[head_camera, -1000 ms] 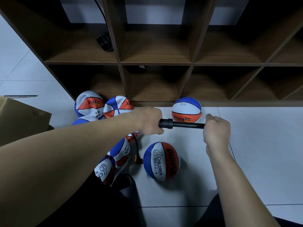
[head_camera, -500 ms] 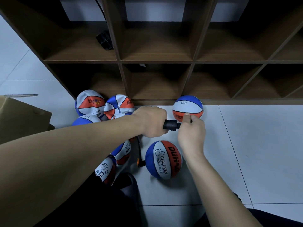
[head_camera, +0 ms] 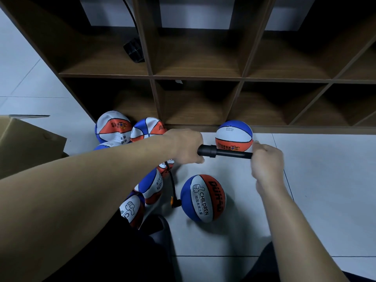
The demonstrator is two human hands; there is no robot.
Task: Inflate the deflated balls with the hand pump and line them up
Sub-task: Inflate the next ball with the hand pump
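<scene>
White tile floor [head_camera: 305, 200] w/ cubby shelf [head_camera: 203, 78] at the far side. We've drawn the pump [head_camera: 223, 152] out again vs. half a sec ago: left hand [head_camera: 183, 148] clamps barrel, right hand [head_camera: 266, 159] clamps handle. Ball [head_camera: 203, 198] near-centre is mid-inflation, hose [head_camera: 172, 186] at its left.

A dark wooden cubby shelf [head_camera: 203, 76] is standing on the pale tiled floor [head_camera: 325, 190]. A black object [head_camera: 133, 50] is sitting in an upper-left compartment. A cardboard box [head_camera: 26, 143] is lying at left.

right hand [head_camera: 266, 159]: moves away from left hand [head_camera: 186, 146] again | hand pump [head_camera: 223, 152]: black rod shows, pulled out after being pushed in half a second ago
</scene>
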